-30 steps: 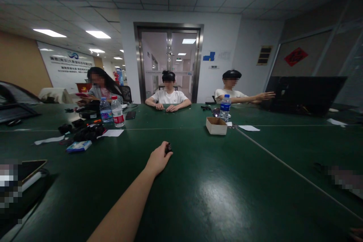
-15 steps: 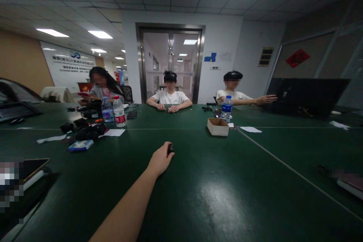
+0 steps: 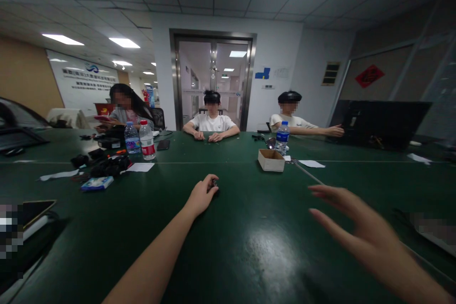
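Note:
My left hand rests low over the green tabletop near the middle of the head view. Its fingers are closed around a small dark object with a shiny part; most of it is covered, so its kind cannot be made out. On the right, my right hand hangs above the table, slightly blurred. Its fingers and thumb are apart and nothing is between them. Beyond the hands, a small open cardboard box lies nearest to both.
Two plastic bottles, a phone, a tissue pack and black gear lie at left. Another bottle stands behind the box. A monitor is at right. Three people sit across the table.
My right hand has come into view from the lower right with its fingers spread. My left hand keeps its hold on the small dark object at nearly the same spot.

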The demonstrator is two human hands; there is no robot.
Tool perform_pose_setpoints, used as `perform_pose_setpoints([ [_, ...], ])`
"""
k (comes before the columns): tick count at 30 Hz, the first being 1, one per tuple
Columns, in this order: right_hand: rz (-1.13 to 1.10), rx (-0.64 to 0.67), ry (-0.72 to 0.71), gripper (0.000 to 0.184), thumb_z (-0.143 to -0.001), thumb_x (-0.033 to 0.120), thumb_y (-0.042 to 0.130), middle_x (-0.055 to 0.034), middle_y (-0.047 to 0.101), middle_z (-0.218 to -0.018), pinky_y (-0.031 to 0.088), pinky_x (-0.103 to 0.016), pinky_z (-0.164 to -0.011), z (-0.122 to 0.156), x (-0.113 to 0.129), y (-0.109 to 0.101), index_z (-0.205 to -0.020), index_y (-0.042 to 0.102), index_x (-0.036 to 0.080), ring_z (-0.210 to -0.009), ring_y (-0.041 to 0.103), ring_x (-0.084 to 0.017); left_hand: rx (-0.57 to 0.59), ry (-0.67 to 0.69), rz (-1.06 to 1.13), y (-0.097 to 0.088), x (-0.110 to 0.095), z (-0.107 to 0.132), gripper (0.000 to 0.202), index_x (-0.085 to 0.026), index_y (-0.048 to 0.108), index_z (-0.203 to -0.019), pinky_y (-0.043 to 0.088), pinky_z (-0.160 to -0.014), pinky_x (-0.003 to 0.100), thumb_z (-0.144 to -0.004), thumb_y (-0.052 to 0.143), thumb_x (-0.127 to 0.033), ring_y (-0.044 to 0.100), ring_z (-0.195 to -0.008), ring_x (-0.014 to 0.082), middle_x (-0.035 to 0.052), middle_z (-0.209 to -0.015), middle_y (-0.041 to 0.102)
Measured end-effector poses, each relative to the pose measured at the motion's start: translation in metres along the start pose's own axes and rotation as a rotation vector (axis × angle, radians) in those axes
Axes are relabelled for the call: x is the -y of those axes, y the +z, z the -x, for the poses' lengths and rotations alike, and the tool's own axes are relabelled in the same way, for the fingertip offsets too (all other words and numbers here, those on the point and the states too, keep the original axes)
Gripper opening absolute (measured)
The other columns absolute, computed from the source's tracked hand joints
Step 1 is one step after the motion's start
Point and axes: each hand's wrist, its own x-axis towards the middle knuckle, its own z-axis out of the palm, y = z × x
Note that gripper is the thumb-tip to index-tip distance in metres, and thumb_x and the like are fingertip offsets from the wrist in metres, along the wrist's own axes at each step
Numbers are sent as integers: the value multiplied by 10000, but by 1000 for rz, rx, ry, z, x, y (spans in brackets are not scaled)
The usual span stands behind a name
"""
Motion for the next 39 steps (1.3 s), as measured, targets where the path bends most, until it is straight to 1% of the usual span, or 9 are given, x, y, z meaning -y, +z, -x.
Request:
perform_pose_setpoints([
  [3, -318, 402, 114, 349, -739, 407, 625, -96, 579, -974, 522, -372, -749, -50, 16, 83, -1011, 552, 201, -835, 610, -224, -15, 4, 285, 9, 1, -15, 318, -216, 495, -1053, 430, -774, 286, -759, 534, -331, 594, -841, 169, 35, -868, 618],
  [5, -530, 569, 363, 314, -801, 377, 566, -75, 587, -839, 542, -347, -620, -79, 24, 141, -1028, 502, 170, -631, 628, -180, -52, -8, 444, 15, 1, -21, 339, -195, 472, -1039, 444, -764, 283, -745, 557, -340, 604, -837, 170, 37, -851, 624],
  [7, -744, 639, 559, 271, -882, 370, 445, -41, 581, -708, 538, -323, -548, -99, 29, 190, -1054, 443, 160, -520, 615, -156, -81, -10, 528, 20, 2, -24, 360, -178, 476, -1008, 459, -732, 275, -719, 591, -360, 607, -817, 174, 41, -840, 623],
  [9, -954, 635, 578, 216, -916, 331, 396, -22, 575, -640, 536, -283, -526, -111, 33, 224, -1023, 440, 149, -488, 606, -135, -100, -9, 574, 22, 6, -24, 385, -167, 489, -993, 470, -694, 264, -696, 616, -376, 608, -788, 173, 46, -835, 620],
  [11, -1063, 581, 540, 156, -912, 266, 425, -14, 570, -599, 520, -224, -493, -117, 33, 244, -979, 467, 132, -471, 592, -113, -122, -20, 607, 20, 13, -25, 411, -157, 505, -1007, 478, -666, 256, -688, 624, -388, 607, -754, 164, 55, -843, 619],
  [16, -1145, 474, 480, 191, -793, 206, 618, -14, 582, -614, 442, -154, -391, -122, 16, 257, -945, 534, 128, -451, 556, -89, -116, -98, 575, 10, 21, -27, 349, -140, 581, -959, 488, -663, 245, -705, 615, -376, 602, -751, 147, 79, -904, 616],
  [21, -1170, 361, 433, 201, -670, 138, 710, 17, 553, -600, 420, -136, -398, -123, -1, 256, -836, 597, 129, -474, 547, -72, -159, -200, 433, 10, 18, -29, 269, -125, 620, -830, 473, -581, 225, -727, 594, -372, 582, -661, 131, 70, -784, 628],
  [29, -1273, 472, 449, 123, -744, 78, 600, -60, 633, -765, 526, -205, -552, -120, 1, 251, -861, 613, 114, -568, 621, -111, -148, -182, 479, 11, 24, -29, 299, -125, 621, -864, 485, -644, 239, -707, 624, -380, 595, -715, 137, 68, -814, 631],
  [39, -1280, 530, 480, 209, -777, 51, 527, -87, 647, -793, 556, -274, -664, -120, 2, 245, -971, 585, 101, -636, 657, -151, -135, -191, 511, 11, 25, -30, 309, -122, 625, -847, 494, -648, 245, -679, 666, -378, 597, -683, 134, 64, -778, 632],
])
